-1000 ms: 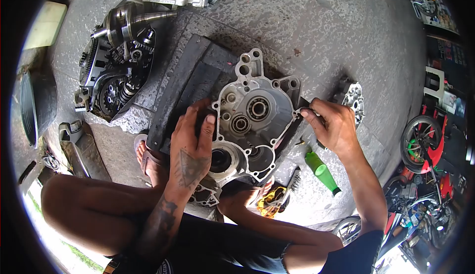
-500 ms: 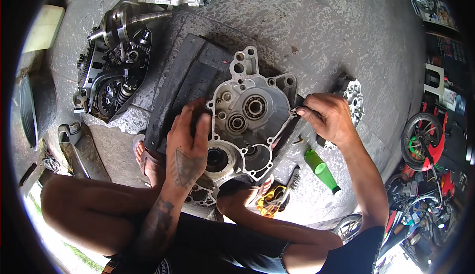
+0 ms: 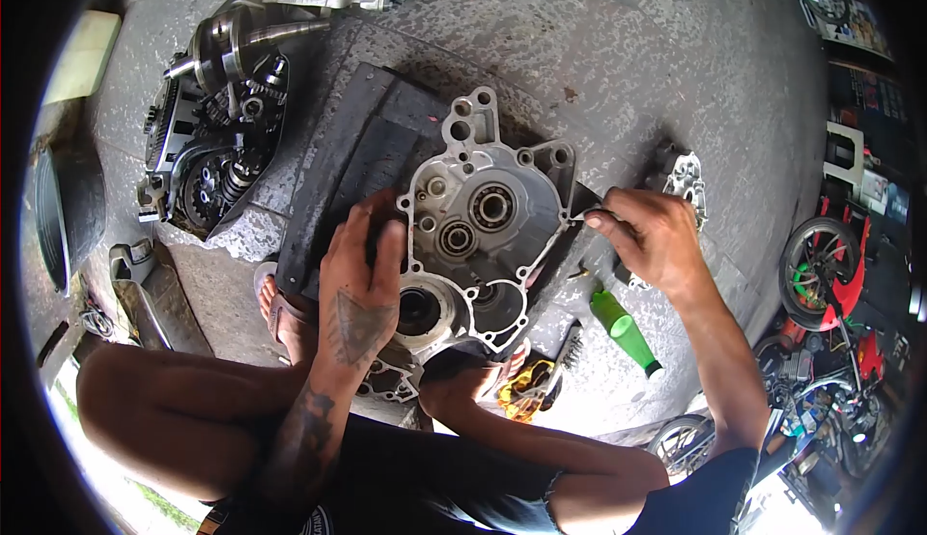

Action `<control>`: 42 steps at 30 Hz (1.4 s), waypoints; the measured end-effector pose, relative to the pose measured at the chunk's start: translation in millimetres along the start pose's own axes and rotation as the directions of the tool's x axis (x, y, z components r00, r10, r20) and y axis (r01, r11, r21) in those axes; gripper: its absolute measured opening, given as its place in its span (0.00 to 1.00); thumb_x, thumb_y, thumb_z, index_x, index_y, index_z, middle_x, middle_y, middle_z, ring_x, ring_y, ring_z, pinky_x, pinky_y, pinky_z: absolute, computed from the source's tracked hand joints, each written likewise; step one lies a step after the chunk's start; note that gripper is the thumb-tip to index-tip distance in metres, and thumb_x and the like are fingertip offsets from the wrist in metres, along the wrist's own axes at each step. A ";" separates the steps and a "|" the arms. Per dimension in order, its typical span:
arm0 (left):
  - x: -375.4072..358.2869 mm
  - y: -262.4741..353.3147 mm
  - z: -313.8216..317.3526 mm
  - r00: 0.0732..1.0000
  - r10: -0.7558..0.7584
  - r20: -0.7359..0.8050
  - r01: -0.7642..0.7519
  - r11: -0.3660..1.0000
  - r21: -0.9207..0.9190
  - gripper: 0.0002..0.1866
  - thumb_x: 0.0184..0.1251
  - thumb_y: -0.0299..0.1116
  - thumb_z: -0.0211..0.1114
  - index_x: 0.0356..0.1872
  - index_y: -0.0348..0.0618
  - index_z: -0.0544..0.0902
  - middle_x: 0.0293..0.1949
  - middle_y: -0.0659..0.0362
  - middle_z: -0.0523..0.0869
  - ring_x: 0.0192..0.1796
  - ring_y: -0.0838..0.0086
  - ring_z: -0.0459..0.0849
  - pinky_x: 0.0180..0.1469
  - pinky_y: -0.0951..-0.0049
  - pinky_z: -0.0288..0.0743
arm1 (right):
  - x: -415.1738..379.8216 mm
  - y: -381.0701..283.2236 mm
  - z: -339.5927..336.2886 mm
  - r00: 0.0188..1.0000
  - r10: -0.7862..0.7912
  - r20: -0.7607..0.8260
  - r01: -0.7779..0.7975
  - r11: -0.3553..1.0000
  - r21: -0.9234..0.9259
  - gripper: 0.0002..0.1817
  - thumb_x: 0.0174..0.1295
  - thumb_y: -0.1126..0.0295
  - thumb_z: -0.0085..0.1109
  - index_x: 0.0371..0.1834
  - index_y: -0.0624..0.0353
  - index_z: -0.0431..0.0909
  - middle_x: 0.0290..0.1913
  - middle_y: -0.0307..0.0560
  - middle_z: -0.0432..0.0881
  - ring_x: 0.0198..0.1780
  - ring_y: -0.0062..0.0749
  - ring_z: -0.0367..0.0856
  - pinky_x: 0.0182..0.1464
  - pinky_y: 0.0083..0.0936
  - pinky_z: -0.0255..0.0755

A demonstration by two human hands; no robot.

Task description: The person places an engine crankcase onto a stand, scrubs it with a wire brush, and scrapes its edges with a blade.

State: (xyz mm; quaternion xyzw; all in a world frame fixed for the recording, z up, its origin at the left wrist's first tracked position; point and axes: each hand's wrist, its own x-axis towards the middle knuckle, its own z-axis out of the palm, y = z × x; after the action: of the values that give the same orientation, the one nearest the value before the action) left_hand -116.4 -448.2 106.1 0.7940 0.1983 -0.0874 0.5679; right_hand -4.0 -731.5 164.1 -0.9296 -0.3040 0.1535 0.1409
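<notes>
Silver, irregular cast-metal casing (image 3: pixel 526 209) lay between my hands, long axis away from me: left hand (image 3: pixel 359 279) loosely spread at its left edge, right hand (image 3: pixel 660 238) pinched at its right rim, contents unclear.

"What sort of place is it?"

"A motorcycle workshop, by the look of it: engine parts (image 3: pixel 217 120) on the stained floor (image 3: pixel 637 81), a red motorcycle (image 3: pixel 828 279) alongside."

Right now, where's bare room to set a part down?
Widest: floor beyond the engine casing, between crankshaft and small casting. Narrower: between right forearm and motorcycle wheel. Crowded: casing's near end, by the brush and green bottle.
</notes>
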 end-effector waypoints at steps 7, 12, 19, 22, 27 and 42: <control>-0.6 7.8 -3.1 0.999 -0.038 0.012 0.037 0.999 0.023 0.19 0.79 0.40 0.55 0.60 0.38 0.77 0.47 0.40 0.84 0.52 0.45 0.82 0.56 0.54 0.74 | 2.3 -21.8 6.7 0.981 0.195 0.005 -0.195 0.981 0.019 0.15 0.65 0.60 0.66 0.29 0.58 0.77 0.23 0.49 0.79 0.25 0.50 0.81 0.28 0.42 0.73; 0.1 5.2 -1.8 1.000 -0.018 -0.003 0.018 1.000 0.017 0.18 0.79 0.40 0.55 0.60 0.39 0.77 0.47 0.41 0.84 0.52 0.45 0.82 0.56 0.54 0.74 | 0.9 -19.6 6.7 0.985 0.170 -0.017 -0.170 0.985 0.008 0.14 0.65 0.61 0.66 0.30 0.58 0.78 0.21 0.49 0.79 0.24 0.49 0.81 0.28 0.42 0.73; -0.5 7.6 -3.1 1.000 -0.019 0.012 0.019 1.000 0.019 0.18 0.79 0.40 0.55 0.60 0.38 0.77 0.47 0.42 0.84 0.52 0.47 0.82 0.56 0.55 0.74 | -0.4 -16.7 12.0 0.984 0.180 -0.013 -0.178 0.982 0.067 0.12 0.65 0.61 0.67 0.31 0.58 0.79 0.21 0.48 0.79 0.22 0.46 0.80 0.27 0.40 0.72; -0.3 3.9 -1.0 1.000 0.010 -0.007 -0.010 1.000 -0.001 0.18 0.79 0.39 0.55 0.59 0.39 0.77 0.48 0.42 0.85 0.52 0.47 0.82 0.57 0.56 0.73 | -0.8 -13.8 11.7 0.982 0.188 0.011 -0.188 0.980 0.072 0.12 0.64 0.61 0.67 0.31 0.58 0.79 0.21 0.48 0.79 0.22 0.47 0.80 0.27 0.41 0.72; -0.1 3.8 -2.0 1.000 -0.006 0.001 0.006 1.000 0.012 0.17 0.79 0.39 0.55 0.59 0.39 0.77 0.49 0.43 0.85 0.52 0.48 0.82 0.57 0.56 0.74 | -1.7 -2.0 14.1 0.995 0.104 0.013 -0.104 0.991 0.085 0.13 0.64 0.62 0.67 0.28 0.58 0.78 0.21 0.48 0.77 0.23 0.47 0.78 0.27 0.41 0.71; -1.0 4.5 -1.2 1.000 -0.028 0.006 0.028 1.000 0.002 0.18 0.79 0.40 0.55 0.60 0.38 0.77 0.50 0.42 0.85 0.54 0.47 0.82 0.58 0.56 0.74 | -10.8 -15.8 27.0 0.965 0.250 -0.079 -0.238 0.961 0.139 0.13 0.66 0.62 0.66 0.30 0.59 0.78 0.18 0.51 0.77 0.19 0.49 0.78 0.25 0.41 0.69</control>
State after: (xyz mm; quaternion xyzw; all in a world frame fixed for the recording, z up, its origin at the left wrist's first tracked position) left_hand -115.5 -448.6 110.8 0.7914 0.2076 -0.0978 0.5665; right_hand -30.6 -721.3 147.2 -0.9553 -0.1693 0.1443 0.1949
